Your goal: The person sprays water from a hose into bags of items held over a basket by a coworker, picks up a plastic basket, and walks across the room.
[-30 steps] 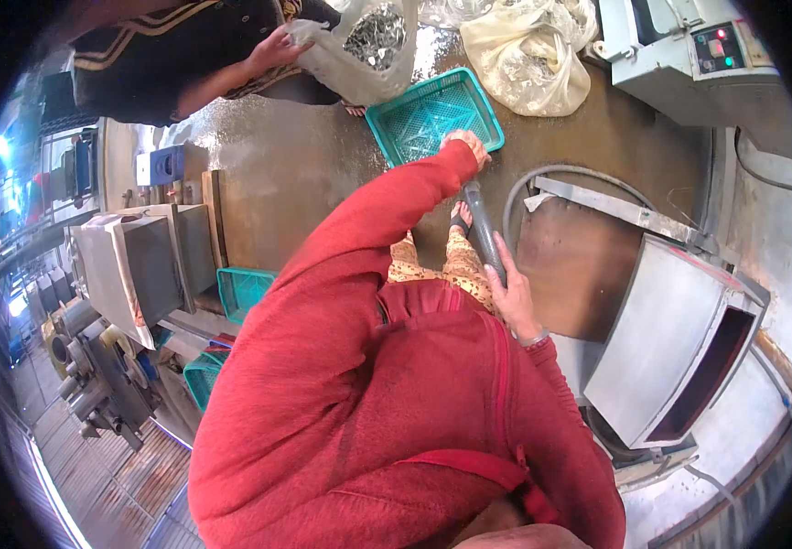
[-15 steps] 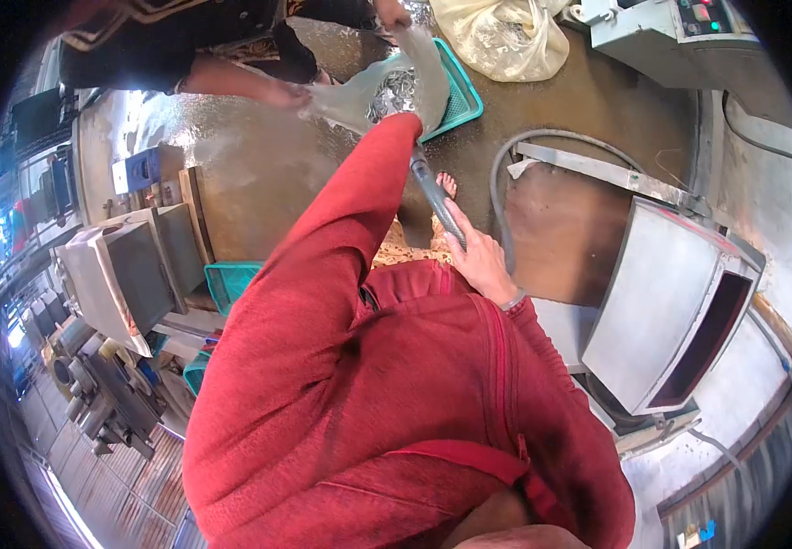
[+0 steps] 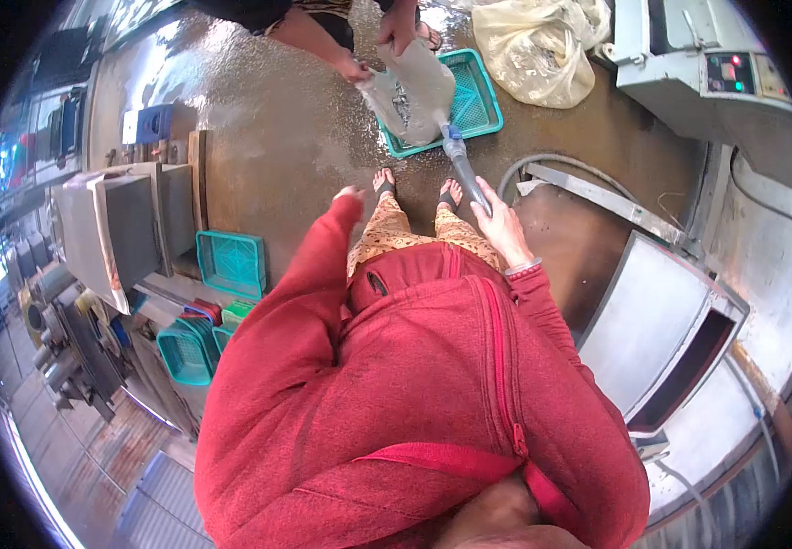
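Grey tube [image 3: 471, 176], one, flexible-looking, with a blue fitting [image 3: 452, 134] at its far end. Held at its near end by the wearer's right grip [image 3: 503, 229], fingers closed round it. Long axis: runs from that grip far and slightly left, slanting down over the wet floor [image 3: 300, 142] toward the bag and basket.

Plastic bag [image 3: 428, 84], one, whitish, translucent, mouth to the left, with shiny small pieces [image 3: 402, 102] showing inside. Location: far of the right grip and to its left, over the left part of the basket, between a co-worker's hands [image 3: 355, 71] and the tube. The blue fitting stands at the bag's near right edge; whether they touch, cannot be told.

Teal basket [image 3: 491, 131], one, shallow, on the floor; its left part is covered by the bag, its right part in view. Its near rim lies by the blue fitting, beyond the wearer's feet [image 3: 452, 194].

Left grip [image 3: 348, 195], at the end of a red sleeve [image 3: 323, 240], beside the left foot in the view and well apart from the tube. Nothing seen in it; too small and blurred to tell if open or closed.

Nearer to tube, bag and basket: the right grip, by way of the tube's length.
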A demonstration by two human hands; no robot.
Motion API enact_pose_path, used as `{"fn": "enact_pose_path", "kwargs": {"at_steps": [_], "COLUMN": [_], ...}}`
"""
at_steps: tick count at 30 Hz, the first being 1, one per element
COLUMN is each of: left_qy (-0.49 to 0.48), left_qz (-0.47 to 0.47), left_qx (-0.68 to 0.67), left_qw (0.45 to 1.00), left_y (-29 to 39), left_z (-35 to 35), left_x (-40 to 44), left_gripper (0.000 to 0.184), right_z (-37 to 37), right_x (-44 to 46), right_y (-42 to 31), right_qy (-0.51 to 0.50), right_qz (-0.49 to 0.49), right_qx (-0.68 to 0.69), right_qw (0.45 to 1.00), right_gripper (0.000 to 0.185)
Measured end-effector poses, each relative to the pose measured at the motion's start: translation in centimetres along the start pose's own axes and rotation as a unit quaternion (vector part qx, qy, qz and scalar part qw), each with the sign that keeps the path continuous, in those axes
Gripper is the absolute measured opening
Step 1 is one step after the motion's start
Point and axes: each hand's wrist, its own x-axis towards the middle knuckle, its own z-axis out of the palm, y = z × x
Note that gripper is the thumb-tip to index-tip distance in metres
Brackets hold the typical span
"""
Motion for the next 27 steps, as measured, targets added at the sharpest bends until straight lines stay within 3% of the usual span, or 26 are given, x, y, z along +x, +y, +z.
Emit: {"fn": "enact_pose_path", "kwargs": {"at_steps": [1,2,3,4,5,7,8,11,13,14,16,17,20,22,24,26,27], "left_qy": [0.009,0.061,0.113,0.119,0.127,0.165,0.165,0.141,0.072,0.040,-0.017,-0.057,-0.102,0.052,0.199,0.262,0.251], "left_qz": [-0.130,-0.252,-0.270,-0.289,-0.229,-0.287,-0.293,-0.275,-0.345,-0.380,-0.335,-0.392,-0.291,-0.188,-0.082,-0.029,-0.058], "left_qx": [-0.155,-0.305,-0.348,-0.351,-0.296,-0.384,-0.383,-0.139,-0.235,-0.245,-0.230,-0.333,-0.164,-0.095,-0.024,-0.083,-0.154], "left_qw": [0.979,0.917,0.890,0.883,0.919,0.862,0.860,0.941,0.906,0.891,0.913,0.856,0.937,0.976,0.976,0.961,0.954], "left_y": [-0.9,-1.7,-9.4,-10.9,-17.3,-21.5,-23.7,-24.3,-16.0,-15.4,-13.7,-10.4,-13.0,-13.0,-12.9,-15.0,-15.8], "left_z": [-1.3,-2.8,1.4,0.7,4.1,7.3,10.0,14.8,10.4,11.2,10.9,7.4,8.1,5.3,1.6,0.8,0.7], "left_x": [-3.8,-7.7,-5.7,-8.7,-8.9,-12.0,-13.3,-16.9,-21.7,-21.8,-22.4,-23.3,-20.9,-20.7,-20.6,-18.3,-17.4], "left_gripper": [0.043,0.045,0.044,0.042,0.040,0.035,0.034,0.034,0.035,0.033,0.036,0.039,0.039,0.035,0.033,0.031,0.030], "right_z": [-0.3,-0.5,-0.7,-0.9,-1.1,-1.4,-1.3,-2.5,-2.4,-2.6,-2.8,-2.7,-2.6,-2.4,-1.8,-0.8,-0.4], "right_x": [0.3,0.6,0.8,0.8,0.9,1.2,1.5,1.0,1.0,0.8,0.7,0.7,0.4,0.1,0.1,0.3,0.3], "right_y": [0.0,0.0,0.1,0.2,0.3,0.4,0.8,-1.6,-1.8,-2.3,-2.8,-2.7,-3.2,-3.8,-4.4,-4.3,-4.3], "right_qy": [-0.010,-0.021,-0.033,-0.047,-0.061,-0.089,-0.074,-0.106,-0.091,-0.089,-0.089,-0.091,-0.088,-0.082,-0.078,-0.075,-0.073], "right_qz": [-0.001,-0.003,-0.004,0.000,0.004,0.012,-0.007,0.037,0.013,0.013,0.009,0.005,-0.002,-0.001,0.005,0.014,0.017], "right_qx": [0.006,0.012,0.018,0.025,0.032,0.046,0.008,0.038,0.053,0.055,0.064,0.071,0.076,0.078,0.084,0.087,0.089], "right_qw": [1.000,1.000,0.999,0.999,0.998,0.995,0.997,0.993,0.994,0.994,0.994,0.993,0.993,0.994,0.993,0.993,0.993], "right_gripper": [0.047,0.047,0.047,0.047,0.048,0.048,0.048,0.048,0.048,0.048,0.048,0.048,0.048,0.048,0.049,0.048,0.048]}}
